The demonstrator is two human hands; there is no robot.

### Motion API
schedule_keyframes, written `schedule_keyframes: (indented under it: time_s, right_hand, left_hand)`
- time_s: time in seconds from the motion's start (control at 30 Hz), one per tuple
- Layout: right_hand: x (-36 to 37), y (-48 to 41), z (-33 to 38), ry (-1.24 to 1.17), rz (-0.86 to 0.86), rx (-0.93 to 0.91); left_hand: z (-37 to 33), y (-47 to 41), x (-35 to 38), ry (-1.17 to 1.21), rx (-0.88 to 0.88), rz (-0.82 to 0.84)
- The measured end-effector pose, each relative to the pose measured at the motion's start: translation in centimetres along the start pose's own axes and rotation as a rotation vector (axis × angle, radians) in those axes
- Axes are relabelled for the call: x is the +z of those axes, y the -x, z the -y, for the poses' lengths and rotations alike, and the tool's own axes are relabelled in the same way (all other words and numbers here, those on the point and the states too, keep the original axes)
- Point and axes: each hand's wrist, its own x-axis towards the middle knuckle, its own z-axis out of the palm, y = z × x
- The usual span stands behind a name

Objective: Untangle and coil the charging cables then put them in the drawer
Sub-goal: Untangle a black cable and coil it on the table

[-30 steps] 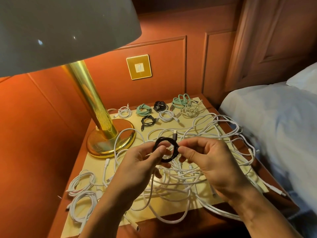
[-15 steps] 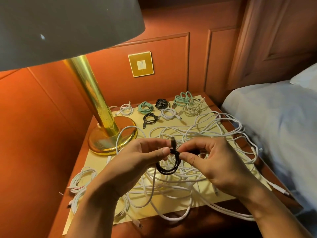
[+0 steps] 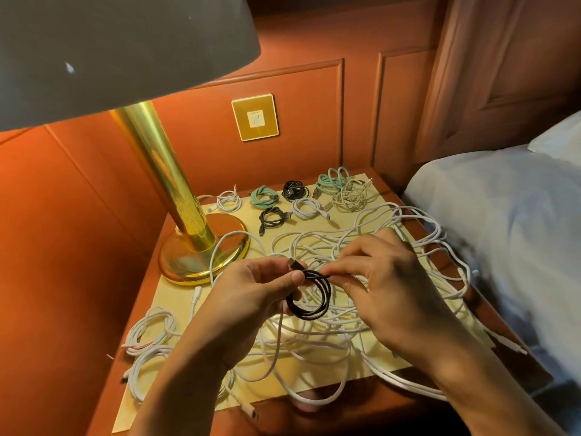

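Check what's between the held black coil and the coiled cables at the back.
Head view: loops of the white tangle, lying on the yellow mat, between black coil and coiled cables.

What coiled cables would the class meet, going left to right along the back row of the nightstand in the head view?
Small white coil → small teal coil → black coil → large teal coil.

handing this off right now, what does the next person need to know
Left hand pinches the black cable coil, plug up by the thumb.
Right hand pinches the coil's top.
Done: several small coils at the back of the mat; white bundles front left.
Left: finish this coil, untangle the white cables under the hands, stow all in the drawer, not in view.
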Motion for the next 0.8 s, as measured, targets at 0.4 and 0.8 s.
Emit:
schedule_keyframes:
  time_s: [0.4, 0.8]
  right_hand:
    - [0.6, -0.1, 1.2, -1.236, 0.128, 0.784]
    - [0.6, -0.1, 1.2, -1.535, 0.064, 0.809]
  left_hand:
    - [0.1, 0.0, 1.2, 0.145, 0.119, -0.09]
    - [-0.5, 0.5, 0.9, 0.017, 0.338, -0.073]
